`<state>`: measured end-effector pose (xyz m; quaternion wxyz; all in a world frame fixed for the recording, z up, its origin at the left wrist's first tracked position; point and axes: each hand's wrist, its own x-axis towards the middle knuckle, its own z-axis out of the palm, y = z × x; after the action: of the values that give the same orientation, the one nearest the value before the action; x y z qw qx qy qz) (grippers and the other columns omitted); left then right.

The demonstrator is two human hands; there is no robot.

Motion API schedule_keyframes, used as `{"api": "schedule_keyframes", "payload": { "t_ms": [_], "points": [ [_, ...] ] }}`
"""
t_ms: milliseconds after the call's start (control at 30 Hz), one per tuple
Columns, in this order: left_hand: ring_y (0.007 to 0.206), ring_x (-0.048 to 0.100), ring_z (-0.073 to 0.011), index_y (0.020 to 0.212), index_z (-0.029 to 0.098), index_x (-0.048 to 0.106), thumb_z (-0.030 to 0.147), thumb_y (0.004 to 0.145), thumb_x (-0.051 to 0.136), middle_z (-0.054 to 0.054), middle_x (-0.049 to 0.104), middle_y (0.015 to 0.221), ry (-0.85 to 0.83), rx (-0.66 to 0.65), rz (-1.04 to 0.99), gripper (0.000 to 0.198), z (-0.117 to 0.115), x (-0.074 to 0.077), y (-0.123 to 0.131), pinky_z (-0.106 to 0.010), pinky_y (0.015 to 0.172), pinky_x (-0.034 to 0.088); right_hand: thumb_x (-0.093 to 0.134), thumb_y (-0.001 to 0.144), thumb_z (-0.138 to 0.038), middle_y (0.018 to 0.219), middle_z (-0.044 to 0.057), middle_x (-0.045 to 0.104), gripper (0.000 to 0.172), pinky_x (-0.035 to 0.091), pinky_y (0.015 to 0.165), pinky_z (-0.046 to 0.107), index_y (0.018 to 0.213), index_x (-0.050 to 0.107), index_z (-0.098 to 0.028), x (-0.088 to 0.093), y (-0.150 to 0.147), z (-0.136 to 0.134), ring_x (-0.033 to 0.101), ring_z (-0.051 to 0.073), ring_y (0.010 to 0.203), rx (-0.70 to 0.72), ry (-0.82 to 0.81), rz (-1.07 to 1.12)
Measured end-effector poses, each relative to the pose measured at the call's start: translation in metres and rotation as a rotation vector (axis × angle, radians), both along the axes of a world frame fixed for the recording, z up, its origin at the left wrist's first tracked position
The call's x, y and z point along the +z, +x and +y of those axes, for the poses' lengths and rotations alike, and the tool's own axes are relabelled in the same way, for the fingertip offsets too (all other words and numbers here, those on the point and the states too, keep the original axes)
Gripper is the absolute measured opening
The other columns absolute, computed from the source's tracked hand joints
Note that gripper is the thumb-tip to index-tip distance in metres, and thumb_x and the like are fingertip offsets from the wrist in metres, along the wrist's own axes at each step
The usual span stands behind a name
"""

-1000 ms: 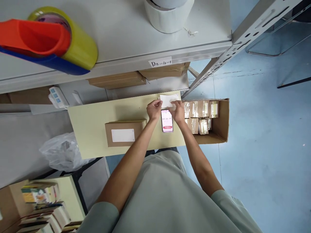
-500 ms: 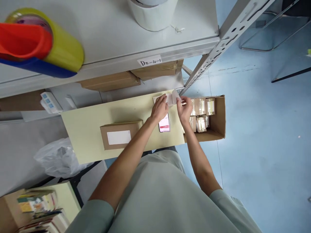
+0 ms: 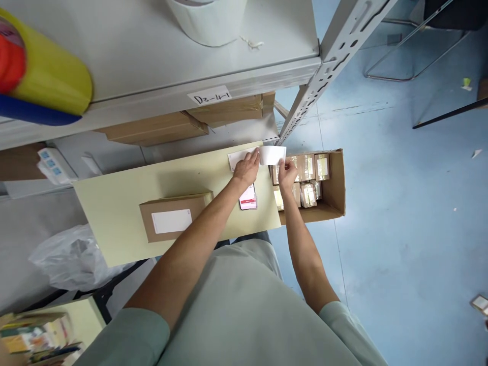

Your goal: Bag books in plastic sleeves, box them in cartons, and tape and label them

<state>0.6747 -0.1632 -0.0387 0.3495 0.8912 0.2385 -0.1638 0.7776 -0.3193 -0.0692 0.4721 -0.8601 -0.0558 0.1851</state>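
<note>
A: Fingers first?
B: Right hand [image 3: 287, 174]: thumb and finger narrowed, apparently pinching the near corner of a curled white paper strip [image 3: 272, 156]. Left hand [image 3: 246, 169]: fingers stretched out at the strip's other end; pressing or pinching, can't tell.
A: Step in hand?
B: Probably peeling or parting paper. Strip bows between both hands' fingers; flat white paper slip [image 3: 236, 157] reaches out left from under the left fingers. Whether they're joined, can't tell.
A: Next move calls for?
B: Likely a firm left hold and a gentle right pull, else thin paper could crease or tear.
A: Around them?
B: Slim pink-and-white-lit phone [image 3: 247, 198] bodyward of the left fingers, partly covered by the arm; easily nudged. Open brown cardboard carton [image 3: 337, 178] right of the right fingers, small taped brown parcels [image 3: 308, 166] inside.
A: Further out?
B: Brown cardboard box [image 3: 198, 204] left and bodyward of the left fingers, on a pale yellow rectangular tabletop [image 3: 110, 213]. Grey perforated metal post [image 3: 305, 99] beyond the right fingers; might limit a far reach.
</note>
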Motion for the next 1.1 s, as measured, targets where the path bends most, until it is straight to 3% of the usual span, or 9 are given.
{"api": "schedule_keyframes", "payload": {
  "t_ms": [100,233,433,533,633,733,800,967,1100],
  "points": [
    [0.164,0.031,-0.0429,0.174,0.010,0.038,0.017,0.092,0.060,-0.013,0.023,0.187,0.008,-0.023,0.013,0.085,0.001,-0.003,0.000,-0.058,0.128,0.047,0.050,0.104,-0.071,0.089,0.011,0.075,0.054,0.057,0.083,0.041,0.092,0.065,-0.020,-0.003,-0.006,-0.013,0.069,0.027,0.085,-0.059,0.001,0.051],
    [0.163,0.032,-0.0429,0.168,0.010,0.049,0.020,0.090,0.066,-0.012,0.026,0.186,-0.043,0.029,-0.011,0.081,0.005,-0.005,0.002,-0.056,0.130,0.045,0.050,0.103,-0.071,0.089,0.013,0.074,0.054,0.058,0.081,0.042,0.090,0.062,-0.020,0.003,-0.017,-0.042,0.069,0.027,0.085,-0.175,-0.055,0.102],
    [0.166,0.037,-0.0399,0.156,0.009,0.061,0.022,0.087,0.075,-0.019,0.037,0.181,-0.237,0.232,-0.122,0.071,0.000,0.009,-0.005,-0.049,0.139,0.031,0.047,0.104,-0.074,0.094,0.012,0.075,0.056,0.059,0.085,0.042,0.093,0.063,-0.022,0.049,-0.045,-0.080,0.069,0.027,0.089,-0.191,-0.047,-0.046],
    [0.159,0.049,-0.0393,0.146,0.013,0.070,0.037,0.094,0.076,-0.020,0.057,0.167,-0.307,0.412,-0.184,0.058,-0.022,0.037,-0.035,-0.050,0.137,0.034,0.050,0.107,-0.070,0.095,0.010,0.075,0.052,0.059,0.083,0.041,0.095,0.067,-0.023,0.087,-0.070,-0.087,0.069,0.027,0.088,-0.076,0.004,-0.075],
    [0.140,0.068,-0.0385,0.129,0.018,0.079,0.060,0.097,0.073,-0.017,0.077,0.139,-0.553,0.528,-0.223,0.053,-0.057,0.077,-0.081,-0.051,0.124,0.051,0.055,0.110,-0.060,0.098,0.009,0.075,0.040,0.058,0.085,0.043,0.097,0.071,-0.026,0.119,-0.099,-0.089,0.071,0.028,0.093,0.130,0.069,-0.228],
    [0.136,0.071,-0.0371,0.123,0.020,0.082,0.075,0.089,0.077,-0.014,0.081,0.132,-0.840,0.661,-0.305,0.065,-0.090,0.119,-0.128,-0.048,0.119,0.056,0.060,0.112,-0.048,0.102,0.009,0.077,0.026,0.057,0.086,0.044,0.100,0.076,-0.031,0.135,-0.130,-0.087,0.071,0.029,0.097,0.415,0.093,-0.417],
    [0.134,0.072,-0.0369,0.119,0.020,0.083,0.077,0.082,0.084,-0.012,0.083,0.126,-0.892,0.773,-0.317,0.067,-0.104,0.140,-0.155,-0.050,0.120,0.056,0.061,0.113,-0.041,0.102,0.009,0.078,0.022,0.054,0.083,0.043,0.102,0.078,-0.033,0.138,-0.147,-0.084,0.070,0.028,0.093,0.593,0.090,-0.488],
    [0.123,0.077,-0.0385,0.090,0.017,0.081,0.075,0.075,0.089,-0.012,0.086,0.106,-0.918,1.071,-0.352,0.061,-0.117,0.165,-0.208,-0.058,0.121,0.056,0.061,0.113,-0.029,0.110,0.007,0.081,0.019,0.050,0.080,0.041,0.107,0.078,-0.034,0.141,-0.178,-0.079,0.070,0.026,0.096,0.924,0.163,-0.482],
    [0.131,0.074,-0.0393,0.104,0.018,0.082,0.080,0.078,0.084,-0.013,0.085,0.114,-0.869,1.134,-0.385,0.067,-0.118,0.171,-0.238,-0.057,0.120,0.057,0.061,0.113,-0.033,0.108,0.006,0.082,0.021,0.053,0.081,0.041,0.103,0.079,-0.033,0.156,-0.195,-0.075,0.072,0.025,0.098,1.020,0.259,-0.396]
  ]
}}
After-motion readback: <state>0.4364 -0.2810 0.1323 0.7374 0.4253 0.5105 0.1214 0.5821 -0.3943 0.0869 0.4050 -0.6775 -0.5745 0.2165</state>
